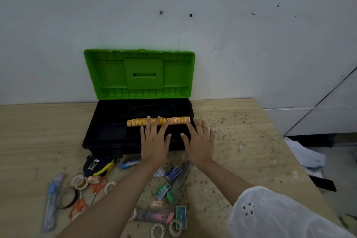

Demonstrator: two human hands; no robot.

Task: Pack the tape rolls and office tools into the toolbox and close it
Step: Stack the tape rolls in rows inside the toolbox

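Observation:
The black toolbox [104, 137] stands open on the table, its green lid [108, 75] leaning upright toward the wall. A long row of orange-yellow tape rolls [135, 122] lies across the box's inner tray. My left hand [154, 141] is spread flat, its fingertips resting on that row. My right hand [200, 141] is spread beside it over the box's right front edge, holding nothing. Loose tape rolls [79, 181], orange scissors [97, 188], a black-and-yellow tape measure [96, 165], staple boxes [173, 173] and a metal ruler [181, 179] lie in front of the box.
A blue utility knife [128, 164] lies by the box's front. A packaged blue pen [51, 201] sits at the left. The wooden table [241, 141] ends on the right, with papers [305, 154] on the floor beyond. A white wall stands right behind the lid.

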